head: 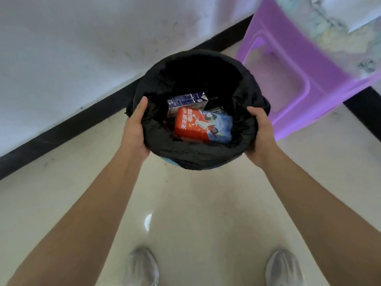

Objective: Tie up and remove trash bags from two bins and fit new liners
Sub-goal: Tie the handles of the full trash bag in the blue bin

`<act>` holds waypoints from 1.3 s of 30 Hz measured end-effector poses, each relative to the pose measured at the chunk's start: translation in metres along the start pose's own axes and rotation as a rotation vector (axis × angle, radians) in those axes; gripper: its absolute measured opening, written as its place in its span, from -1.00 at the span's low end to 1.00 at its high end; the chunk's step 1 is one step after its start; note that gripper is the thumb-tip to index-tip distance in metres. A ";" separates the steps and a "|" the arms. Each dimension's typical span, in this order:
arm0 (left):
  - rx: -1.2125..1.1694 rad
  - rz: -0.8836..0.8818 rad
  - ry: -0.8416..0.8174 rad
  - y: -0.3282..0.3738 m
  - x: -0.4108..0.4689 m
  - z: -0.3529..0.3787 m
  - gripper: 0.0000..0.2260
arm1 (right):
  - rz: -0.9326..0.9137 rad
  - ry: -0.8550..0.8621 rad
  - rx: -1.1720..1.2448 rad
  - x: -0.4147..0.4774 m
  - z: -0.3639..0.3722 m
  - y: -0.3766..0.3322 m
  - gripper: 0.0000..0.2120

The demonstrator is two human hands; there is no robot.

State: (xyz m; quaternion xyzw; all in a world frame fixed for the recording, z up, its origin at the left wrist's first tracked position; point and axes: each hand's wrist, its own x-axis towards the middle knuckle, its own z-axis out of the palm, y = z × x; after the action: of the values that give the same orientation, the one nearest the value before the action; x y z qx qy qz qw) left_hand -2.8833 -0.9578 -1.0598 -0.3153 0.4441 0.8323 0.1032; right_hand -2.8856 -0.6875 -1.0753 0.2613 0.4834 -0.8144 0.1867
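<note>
1. The person is standing over the bin (169, 162), which is sitting on the floor (195, 203) just beside the black skirting (82, 129) of the wall (82, 48). A black trash bag (198, 155) is lining it, folded out over the rim.
2. The left hand (137, 129) is clasping the left side of the rim, thumb lying over the bag's fold and fingers curling round the outside, mostly hidden. The right hand (260, 131) is doing the same on the right.
3. A red-and-blue packet (198, 124) is lying against a blue-and-white carton (185, 100) low in the bag, so I'd say there is slack enough for a knot.
4. To do this well, I'd be peeling the fold up evenly all round and keeping the mouth facing up while gathering it.
5. A purple stool (299, 79) is crowding the bin's far right, with the wall behind. The open room is lying toward the person's shoes (142, 267), so lifting straight up and drawing back looks safest.
</note>
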 end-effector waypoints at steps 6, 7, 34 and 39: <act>0.007 0.187 -0.102 0.023 0.064 0.010 -0.72 | -0.260 -0.150 0.035 0.063 0.006 -0.004 -0.63; 0.020 0.220 -0.116 0.024 0.068 0.014 -0.73 | -0.294 -0.145 0.041 0.067 0.008 -0.008 -0.63; 0.818 1.246 -0.075 0.077 -0.050 0.130 -0.54 | -0.448 0.226 -0.721 -0.009 0.033 -0.087 -0.64; 0.634 1.200 -0.037 0.081 -0.046 0.117 -0.59 | -0.955 0.275 -0.478 -0.018 0.042 -0.121 -0.48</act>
State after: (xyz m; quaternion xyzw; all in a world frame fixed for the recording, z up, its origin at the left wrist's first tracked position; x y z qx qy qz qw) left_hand -2.9349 -0.9061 -0.9293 0.0454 0.7628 0.5804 -0.2815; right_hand -2.9490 -0.6675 -0.9642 0.0671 0.7398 -0.6343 -0.2142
